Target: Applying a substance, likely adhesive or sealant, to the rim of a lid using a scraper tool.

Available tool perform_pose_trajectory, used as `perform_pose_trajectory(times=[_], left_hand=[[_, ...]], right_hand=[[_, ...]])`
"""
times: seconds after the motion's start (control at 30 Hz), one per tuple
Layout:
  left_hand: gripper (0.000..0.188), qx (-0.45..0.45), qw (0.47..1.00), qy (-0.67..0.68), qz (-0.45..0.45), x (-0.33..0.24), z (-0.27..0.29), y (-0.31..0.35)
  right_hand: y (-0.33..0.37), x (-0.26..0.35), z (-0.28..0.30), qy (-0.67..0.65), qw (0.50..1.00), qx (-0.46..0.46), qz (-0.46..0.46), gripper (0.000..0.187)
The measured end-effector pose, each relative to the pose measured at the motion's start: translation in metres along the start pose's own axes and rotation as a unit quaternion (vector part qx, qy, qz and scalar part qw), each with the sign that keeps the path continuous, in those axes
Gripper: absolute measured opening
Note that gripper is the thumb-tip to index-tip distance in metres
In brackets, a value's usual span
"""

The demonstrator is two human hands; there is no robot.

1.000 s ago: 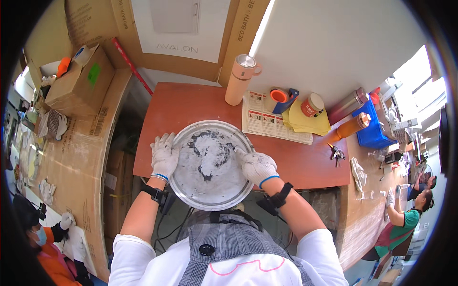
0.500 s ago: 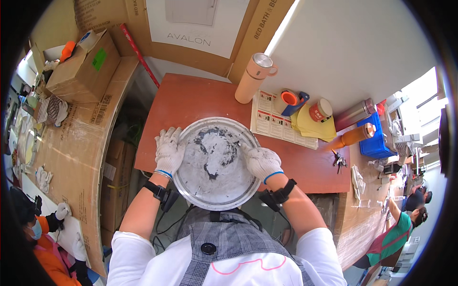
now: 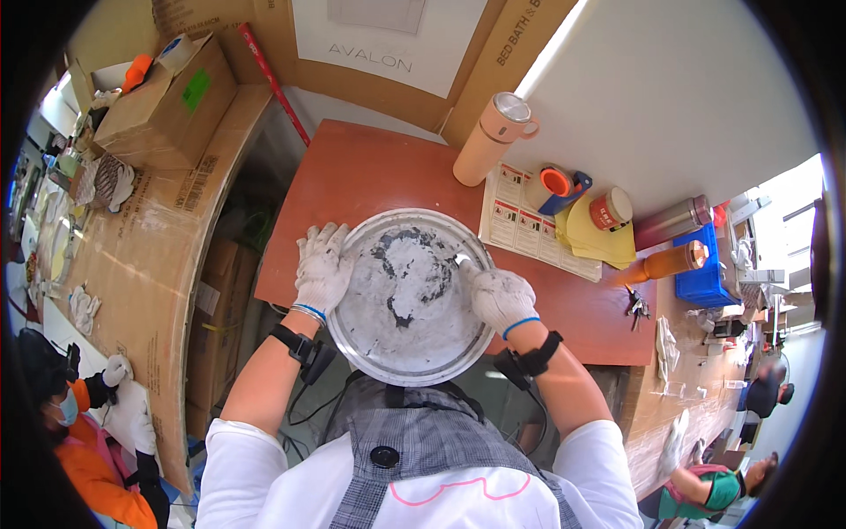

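A round, grey metal tray [image 3: 414,353] with a raised rim and dark worn patches lies at the front of the red-brown table, its near edge jutting out toward my body. My left hand [image 3: 323,271], in a white knit glove, rests against the tray's left rim with its fingers stretched and spread. Over the right side of the tray is my right hand [image 3: 499,295], also gloved and smudged grey. Its fingers are curled in, with the tips at the tray's surface. Whatever they may pinch is hidden.
Beyond the tray stand a peach thermos [image 3: 490,141], an instruction sheet [image 3: 507,225], a tape dispenser [image 3: 564,189], a small jar [image 3: 610,209] and an amber bottle [image 3: 674,260]. Keys [image 3: 637,304] lie at the table's right. Co-workers sit at both sides; a cardboard box [image 3: 167,115] stands left.
The whole view has shifted slightly, so table and tray appear a little to the right. Both hands stay at the tray. The co-worker at right has leaned lower, a gloved hand now showing.
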State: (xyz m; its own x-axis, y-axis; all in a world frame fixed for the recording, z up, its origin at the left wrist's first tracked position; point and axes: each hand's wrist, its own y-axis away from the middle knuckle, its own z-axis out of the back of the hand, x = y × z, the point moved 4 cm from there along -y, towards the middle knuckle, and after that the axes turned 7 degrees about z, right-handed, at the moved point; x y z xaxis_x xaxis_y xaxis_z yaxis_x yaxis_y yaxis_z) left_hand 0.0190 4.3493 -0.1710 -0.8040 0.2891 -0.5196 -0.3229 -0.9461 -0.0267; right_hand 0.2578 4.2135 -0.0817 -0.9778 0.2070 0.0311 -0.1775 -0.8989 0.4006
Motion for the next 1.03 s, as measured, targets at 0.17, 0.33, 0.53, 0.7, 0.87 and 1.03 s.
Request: perform_pose_trajectory(times=[0.17,0.33,0.53,0.7,0.87,1.03], left_hand=[[0.054,0.020,1.000,0.000,0.007,0.002,-0.001,0.000],[0.051,-0.028,1.000,-0.006,-0.011,0.002,-0.004,0.000],[0.051,-0.006,1.000,0.000,-0.003,0.002,-0.005,0.003],[0.051,-0.005,1.000,-0.001,0.005,0.000,-0.006,0.009],[0.054,0.008,1.000,-0.010,0.015,0.000,-0.005,0.006],[0.055,0.025,0.999,0.000,0.024,-0.003,-0.006,0.006]], right_hand=[[0.010,0.001,0.005,0.005,0.999,0.041,-0.013,0.045],[0.000,0.000,0.003,0.003,1.000,0.005,0.013,0.043],[0.004,-0.002,-0.005,-0.009,1.000,-0.001,0.024,0.044],[0.009,-0.003,-0.008,0.003,0.999,0.031,0.025,0.045],[0.007,0.003,-0.003,0.003,0.999,0.044,0.032,0.050],[0.017,-0.004,-0.005,0.001,0.997,0.058,0.052,0.047]])
